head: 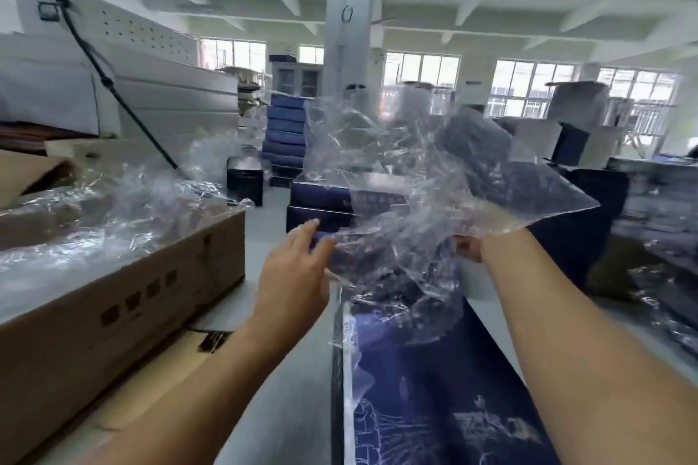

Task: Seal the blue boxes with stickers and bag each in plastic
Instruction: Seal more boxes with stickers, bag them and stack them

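Blue box [434, 408] lay flat at bottom centre of the frame on the grey worktop [302, 381], long side running away from the person, white line-art on its lid facing up. Prob. parked right under the arms so a bag could be drawn over its far end w/o reaching.

Just above that far end, both hands held a clear plastic bag [415, 200] up in the air, crumpled and billowing.
- Left hand [298, 268]: fingers near straight, tips touching the film's left edge, no clear pinch seen. It looked to be spreading the mouth rather than carrying.
- Right hand [469, 247]: mostly hidden behind its own forearm & the film, but what showed was curled on the bag's right edge, so it prob. took the weight.

Bag was not yet around the box. Whether a sticker sat on the box, couldn't tell.

Left of the arms stood a long cardboard carton [113, 306] w/ a heap of loose clear film [113, 208] on top, likely the bag supply, w/in the left hand's reach. Behind the bag, mid frame, was a short stack of dark blue boxes [321, 200]. Further back, centre, came a taller stack [287, 125], then a pale pillar [351, 30] and windows [528, 87] along the far wall. Frame was blurred, esp. at the edges.
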